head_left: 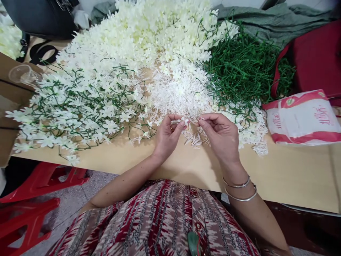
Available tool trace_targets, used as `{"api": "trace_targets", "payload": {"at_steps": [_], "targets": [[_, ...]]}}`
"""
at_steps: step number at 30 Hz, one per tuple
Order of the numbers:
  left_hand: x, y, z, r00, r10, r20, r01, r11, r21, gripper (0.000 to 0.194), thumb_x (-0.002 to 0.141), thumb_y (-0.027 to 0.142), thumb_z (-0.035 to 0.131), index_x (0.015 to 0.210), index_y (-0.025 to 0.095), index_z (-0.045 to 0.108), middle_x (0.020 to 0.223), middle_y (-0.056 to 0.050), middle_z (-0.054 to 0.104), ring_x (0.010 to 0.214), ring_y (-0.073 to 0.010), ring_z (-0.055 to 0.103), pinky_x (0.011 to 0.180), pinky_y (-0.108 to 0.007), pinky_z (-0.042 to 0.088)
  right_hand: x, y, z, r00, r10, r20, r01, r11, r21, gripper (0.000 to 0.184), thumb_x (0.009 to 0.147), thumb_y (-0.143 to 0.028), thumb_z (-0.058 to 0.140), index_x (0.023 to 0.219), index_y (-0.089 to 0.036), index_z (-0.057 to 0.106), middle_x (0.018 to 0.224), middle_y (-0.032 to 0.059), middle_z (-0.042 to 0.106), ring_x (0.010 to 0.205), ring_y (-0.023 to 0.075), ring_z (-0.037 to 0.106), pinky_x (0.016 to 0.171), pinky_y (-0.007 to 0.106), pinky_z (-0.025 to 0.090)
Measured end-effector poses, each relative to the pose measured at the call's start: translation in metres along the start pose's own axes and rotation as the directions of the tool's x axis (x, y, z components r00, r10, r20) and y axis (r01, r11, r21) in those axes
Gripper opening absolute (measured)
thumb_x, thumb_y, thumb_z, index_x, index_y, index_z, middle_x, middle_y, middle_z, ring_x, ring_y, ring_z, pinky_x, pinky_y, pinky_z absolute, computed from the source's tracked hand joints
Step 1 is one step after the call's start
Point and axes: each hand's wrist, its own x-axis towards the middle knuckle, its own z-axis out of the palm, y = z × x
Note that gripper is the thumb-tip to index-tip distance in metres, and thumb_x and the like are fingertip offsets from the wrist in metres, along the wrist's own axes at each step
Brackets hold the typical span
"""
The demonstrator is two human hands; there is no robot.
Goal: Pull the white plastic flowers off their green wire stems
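My left hand (167, 138) is closed in a pinch on a small white artificial flower piece (183, 120), just above the table. Close beside it, my right hand (223, 137) has thumb and forefinger pressed together; what lies between those fingertips is too small to make out. Thin white stamen sticks (178, 94) lie in a heap right beyond both hands, and a few are scattered beneath them. Left of my left hand spreads a pile of white flowers on green stems (77, 97). Loose cream-white blossoms (149, 32) are heaped at the back.
Bare green plastic stems (242, 67) form a mound at the back right. A pink-and-white packet (306, 117) and a red bag (317, 57) sit on the right of the table (301, 174). A black bag (39, 17) and clear plastic cup (22, 74) stand left. Red stools (48, 181) are below.
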Motion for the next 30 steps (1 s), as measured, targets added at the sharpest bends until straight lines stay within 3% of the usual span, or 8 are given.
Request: {"api": "trace_targets", "payload": {"at_steps": [5, 9, 16, 22, 26, 30], "targets": [[0.001, -0.001, 0.0, 0.999, -0.023, -0.043, 0.024, 0.999, 0.031, 0.039, 0.079, 0.051, 0.086, 0.091, 0.017, 0.069, 0.085, 0.001, 0.073, 0.074, -0.0097, 0.072, 0.072, -0.021, 0.062, -0.007, -0.011, 0.007, 0.992, -0.125, 0.014, 0.125, 0.991, -0.04, 0.006, 0.086, -0.022, 0.076, 0.088, -0.025, 0.072, 0.092, 0.001, 0.073, 0.093, 0.018, 0.07, 0.084, 0.036, 0.059], [0.0, 0.002, 0.003, 0.998, -0.06, -0.014, 0.06, 0.998, -0.037, 0.04, 0.077, 0.054, 0.086, 0.091, 0.018, 0.075, 0.086, 0.0, 0.075, 0.078, -0.01, 0.071, 0.078, -0.024, 0.064, -0.011, -0.011, 0.011, 0.988, -0.154, 0.001, 0.154, 0.982, -0.107, 0.008, 0.088, -0.018, 0.074, 0.089, -0.025, 0.072, 0.085, -0.0007, 0.072, 0.085, 0.0164, 0.068, 0.079, 0.034, 0.058], [-0.003, 0.009, 0.008, 0.996, -0.089, 0.019, 0.09, 0.99, -0.107, 0.034, 0.08, 0.051, 0.085, 0.093, 0.02, 0.08, 0.09, 0.0, 0.076, 0.084, -0.0125, 0.071, 0.086, -0.029, 0.065, -0.01, 0.0, 0.01, 0.977, -0.213, -0.008, 0.202, 0.935, -0.292, 0.002, 0.089, -0.024, 0.075, 0.09, -0.025, 0.075, 0.093, 0.0022, 0.069, 0.093, 0.0186, 0.067, 0.083, 0.037, 0.059], [-0.004, 0.008, 0.006, 0.987, -0.139, 0.077, 0.148, 0.98, -0.13, 0.031, 0.078, 0.046, 0.088, 0.097, 0.022, 0.081, 0.095, -0.002, 0.08, 0.086, -0.0133, 0.073, 0.088, -0.03, 0.062, -0.011, 0.003, 0.011, 0.929, -0.368, -0.026, 0.324, 0.847, -0.421, 0.006, 0.091, -0.02, 0.072, 0.092, -0.025, 0.073, 0.095, 0.0022, 0.069, 0.095, 0.019, 0.069, 0.086, 0.039, 0.06], [-0.003, 0.005, 0.004, 0.995, -0.095, 0.016, 0.096, 0.99, -0.1, 0.027, 0.078, 0.04, 0.089, 0.096, 0.022, 0.081, 0.097, -0.003, 0.08, 0.085, -0.0125, 0.072, 0.085, -0.027, 0.059, -0.012, 0.003, 0.013, 0.906, -0.422, 0.021, 0.383, 0.799, -0.463, 0.007, 0.091, -0.019, 0.071, 0.092, -0.025, 0.073, 0.096, 0.0031, 0.069, 0.093, 0.0198, 0.07, 0.085, 0.04, 0.059], [-0.003, 0.006, 0.004, 1.0, -0.029, 0.012, 0.03, 0.997, -0.076, 0.021, 0.082, 0.037, 0.087, 0.094, 0.022, 0.08, 0.104, -0.003, 0.078, 0.095, -0.0137, 0.072, 0.092, -0.028, 0.058, -0.014, 0.001, 0.017, 0.928, -0.372, 0.007, 0.34, 0.839, -0.425, 0.007, 0.092, -0.02, 0.069, 0.091, -0.027, 0.071, 0.095, 0.003, 0.069, 0.094, 0.02, 0.07, 0.087, 0.041, 0.059]]}}
